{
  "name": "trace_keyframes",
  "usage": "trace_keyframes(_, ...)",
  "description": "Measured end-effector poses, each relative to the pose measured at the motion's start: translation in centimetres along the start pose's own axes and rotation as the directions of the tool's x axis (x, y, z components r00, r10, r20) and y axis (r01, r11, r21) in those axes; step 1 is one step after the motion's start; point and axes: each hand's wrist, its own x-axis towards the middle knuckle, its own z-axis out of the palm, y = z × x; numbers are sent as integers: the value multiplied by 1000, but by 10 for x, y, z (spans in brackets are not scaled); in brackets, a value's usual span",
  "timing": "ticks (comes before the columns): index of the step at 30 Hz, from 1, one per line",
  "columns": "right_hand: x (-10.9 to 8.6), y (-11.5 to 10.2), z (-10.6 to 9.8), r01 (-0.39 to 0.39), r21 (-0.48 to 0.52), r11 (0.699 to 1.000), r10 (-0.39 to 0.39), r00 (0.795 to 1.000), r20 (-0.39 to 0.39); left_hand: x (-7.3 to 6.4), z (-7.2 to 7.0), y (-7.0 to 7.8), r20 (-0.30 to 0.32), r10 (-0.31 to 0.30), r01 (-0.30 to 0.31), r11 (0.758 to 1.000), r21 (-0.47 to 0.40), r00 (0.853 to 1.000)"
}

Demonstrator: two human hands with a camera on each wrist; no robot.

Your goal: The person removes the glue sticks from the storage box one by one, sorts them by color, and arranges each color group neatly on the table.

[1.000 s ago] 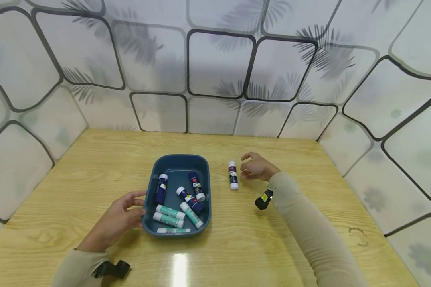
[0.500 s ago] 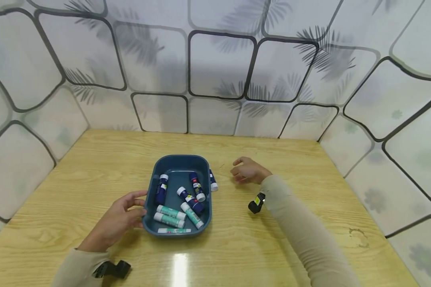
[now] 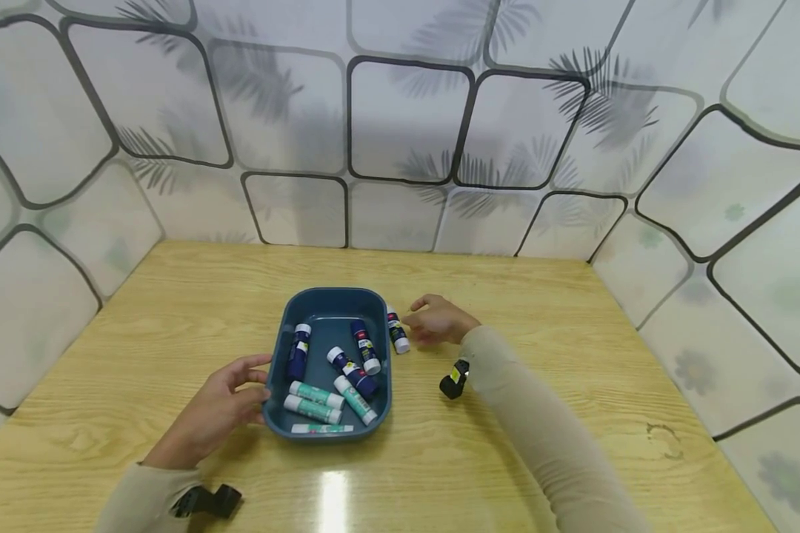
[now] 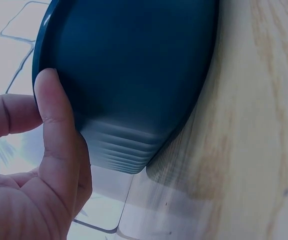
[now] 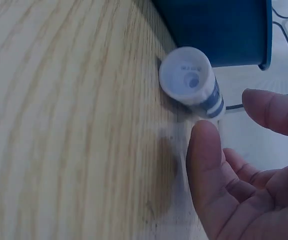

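Observation:
My left hand (image 3: 215, 409) is at the left side of a dark blue plastic bin (image 3: 328, 342), fingertips against its rim. In the left wrist view the thumb lies along the bin's outer wall (image 4: 133, 65). Close outside the bin's right wall, a navy and white glue stick (image 3: 398, 332) lies on the table. My right hand (image 3: 440, 321) is just right of it, fingers loosely bent and holding nothing. The right wrist view shows the glue stick's round white end (image 5: 184, 75) beyond the thumb tip.
Inside the bin lie three navy glue sticks, one being a left-hand navy stick (image 3: 299, 352), and several green and white glue sticks, such as a slanted one (image 3: 355, 400). The wooden table (image 3: 540, 474) meets patterned wall sheets (image 3: 400, 126) at the back and sides.
The loose glue stick has moved left across the table to the bin's right wall, then slightly back right. My right hand has moved left after it. The left hand and bin are unmoved.

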Motion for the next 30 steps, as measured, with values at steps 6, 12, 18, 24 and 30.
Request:
trace_keyframes(6,7,-4,11,-6,-89,996,1,999,-53,-1,-1,0,-1,-6,6,1000,-6,1000)
trace_keyframes(12,8,-6,10,-20,-148,989,4,994,-108,-1,-1,1,-2,-9,9,1000,0,1000)
trace_keyframes(18,7,-4,-12,-25,-115,993,7,988,-156,1,-2,0,3,2,-2,1000,1,1000)
trace_keyframes(24,5,2,-26,-67,-150,986,35,978,-205,1,-2,0,6,19,-19,1000,1,1000)
trace_keyframes(30,8,9,-30,-73,-184,980,34,978,-207,1,-2,0,3,10,-10,1000,4,1000)
